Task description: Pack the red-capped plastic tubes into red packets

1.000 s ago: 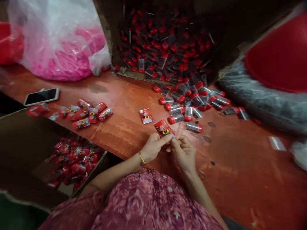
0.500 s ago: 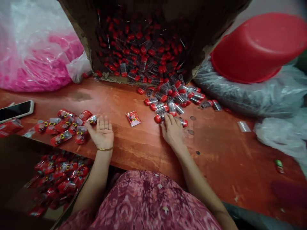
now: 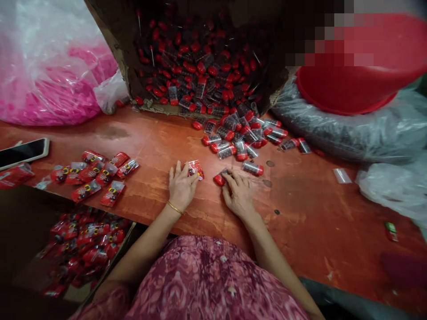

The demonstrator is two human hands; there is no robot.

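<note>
My left hand (image 3: 182,187), with a gold bangle at the wrist, is at a small stack of red printed plastic sleeves (image 3: 196,169). Its thumb and fingers close on the stack's left side; how many sleeves they grip is hidden. My right hand (image 3: 239,194) pinches a small clear bottle with a red cap (image 3: 219,179), filled with dark beads, lying low over the table. Just behind that hand lies another red-capped bottle (image 3: 252,168). More such bottles (image 3: 227,151) are heaped farther back.
An opened carton (image 3: 113,53) spills bottles onto the red table (image 3: 300,231). Sleeved bottles (image 3: 95,171) lie at left, above a box of more (image 3: 86,244). A phone (image 3: 25,153), a pink-filled bag (image 3: 50,89), a dark-filled bag (image 3: 333,138) and a red tub (image 3: 347,89) stand around.
My left hand has moved right from the sleeved bottles to the sleeve stack, which has shifted slightly right. My right hand has drawn a bottle toward me, away from the heap.
</note>
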